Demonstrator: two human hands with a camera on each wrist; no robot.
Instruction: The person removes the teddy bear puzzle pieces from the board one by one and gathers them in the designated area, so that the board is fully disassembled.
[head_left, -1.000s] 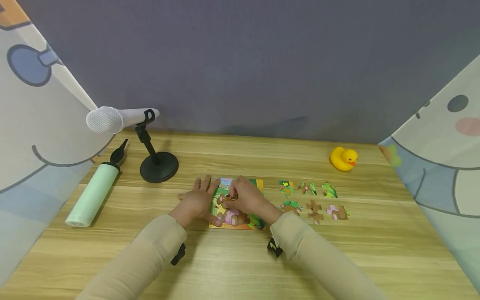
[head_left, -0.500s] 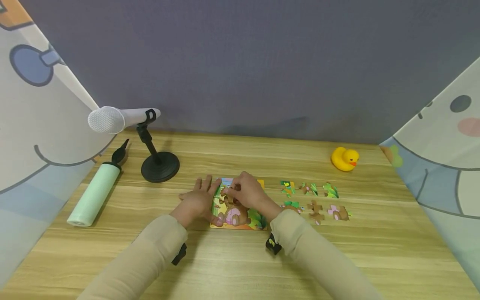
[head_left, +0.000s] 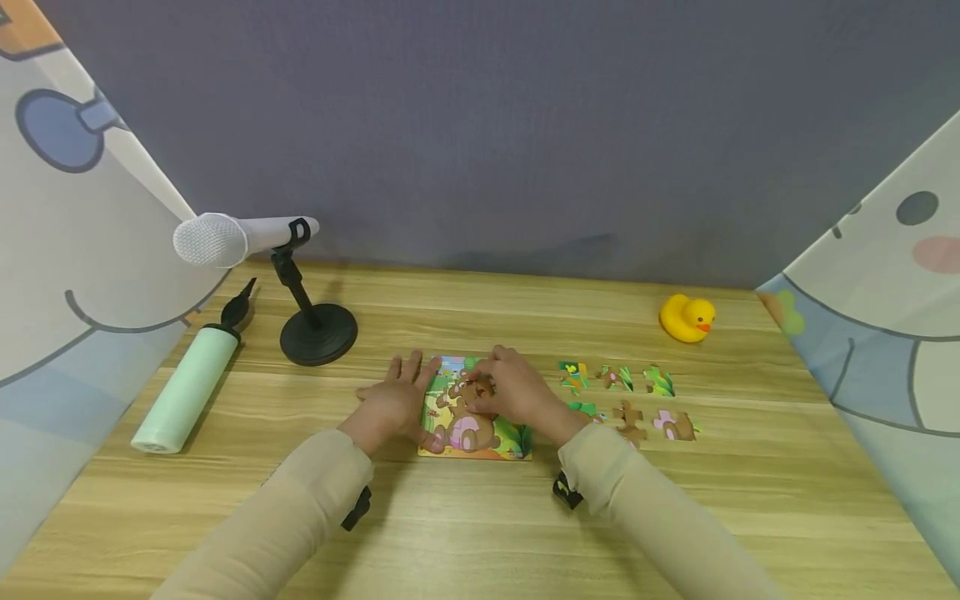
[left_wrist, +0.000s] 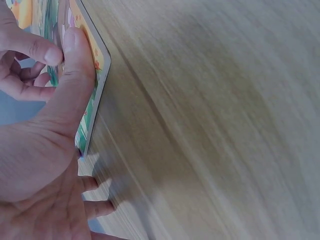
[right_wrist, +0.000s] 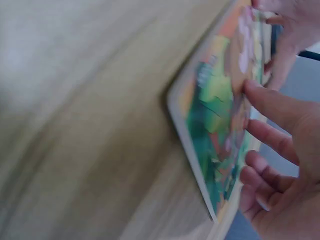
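Note:
A jigsaw puzzle board (head_left: 468, 452) with a bear picture lies flat, mid-table. My left hand (head_left: 390, 404) is spread along its left side, thumb on the lower left corner; in the left wrist view that thumb (left_wrist: 75, 65) presses the printed surface at the rim. Over the board's upper right part, my right hand (head_left: 513, 387) pinches a brown puzzle piece (head_left: 483, 384) between thumb and index finger, low over the picture. In the right wrist view, its fingertips (right_wrist: 251, 90) are right at the brown area of the board, and the other fingers are bent.
Several loose puzzle pieces (head_left: 678, 425) lie in two rows right of the board, partly behind the right forearm. A yellow rubber duck (head_left: 687, 318) sits at back right. At left stand a microphone on a black stand (head_left: 318, 333) and a lying pale green hand pump (head_left: 187, 387).
My right hand has gone left, then back right across the board with the brown puzzle piece, uncovering the bear's head. My left hand stays in place.

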